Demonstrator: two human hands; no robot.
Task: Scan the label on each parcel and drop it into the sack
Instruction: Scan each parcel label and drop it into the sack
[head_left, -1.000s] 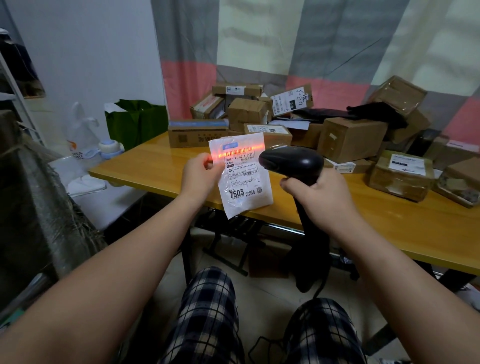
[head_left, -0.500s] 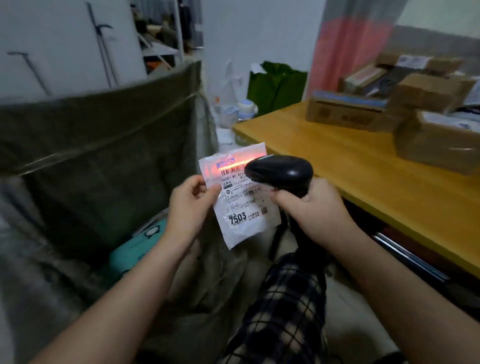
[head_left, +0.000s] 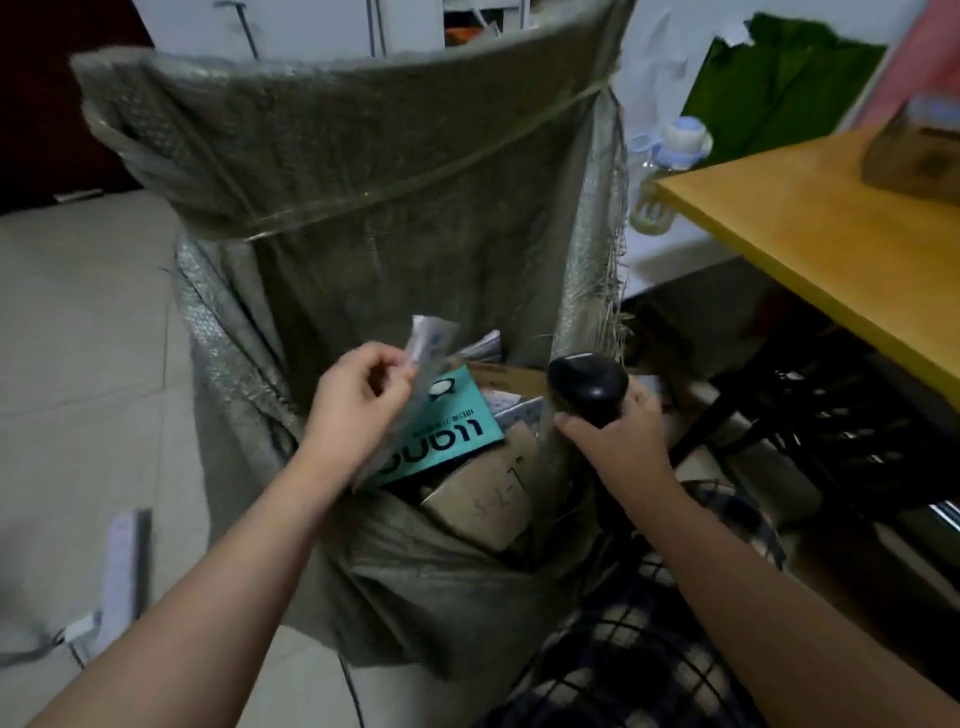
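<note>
A large grey-green woven sack (head_left: 363, 171) stands open in front of me. Inside lie a teal parcel (head_left: 457, 431), a brown cardboard box (head_left: 488, 499) and other packets. My left hand (head_left: 358, 410) pinches a thin white plastic parcel (head_left: 428, 345) by its edge, edge-on, over the sack's mouth. My right hand (head_left: 618, 441) grips the handle of a black barcode scanner (head_left: 587, 387) at the sack's right rim.
A yellow wooden table (head_left: 810, 239) juts in at the right with a cardboard box (head_left: 914, 150) on it. A green bag (head_left: 779, 88) and a bottle (head_left: 670, 156) stand behind. A white power strip (head_left: 122, 561) lies on the tiled floor at left.
My view has swung left from the table to the sack. The white parcel has moved from in front of the scanner to over the sack's opening, turned edge-on. The red scan light is gone.
</note>
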